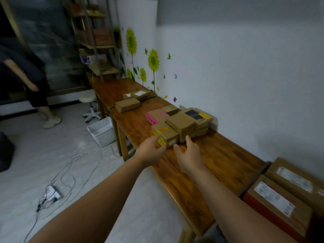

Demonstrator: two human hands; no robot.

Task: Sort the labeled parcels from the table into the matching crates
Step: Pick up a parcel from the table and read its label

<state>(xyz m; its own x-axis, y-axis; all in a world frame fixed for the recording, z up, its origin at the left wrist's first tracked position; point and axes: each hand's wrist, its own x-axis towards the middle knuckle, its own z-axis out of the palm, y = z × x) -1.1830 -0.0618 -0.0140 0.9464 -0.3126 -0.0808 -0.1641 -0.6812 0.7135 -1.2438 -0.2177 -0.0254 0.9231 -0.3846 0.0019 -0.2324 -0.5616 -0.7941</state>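
Tabletop (pixel 219 155): carries the parcels along the wall, centre frame.
White crate (pixel 103 132): on the floor, centre-left, open-topped; contents unclear.
Yellow-labelled parcel (pixel 166 135): at the pile's near edge, probably chosen for easy reach.
Left hand (pixel 151 149): pinches its near corner.
Right hand (pixel 188 151): fingers spread, holding nothing, just beside it.

Brown yellow-and-orange-striped parcel (pixel 166 135), pink-labelled parcel (pixel 157 116), reddish wood-grain table (pixel 219 155), white crate (pixel 103 132), yellow sunflower stickers (pixel 153 60)

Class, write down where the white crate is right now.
Head view, left of centre: the white crate stands on the floor beside a leg of the table, near the stool.
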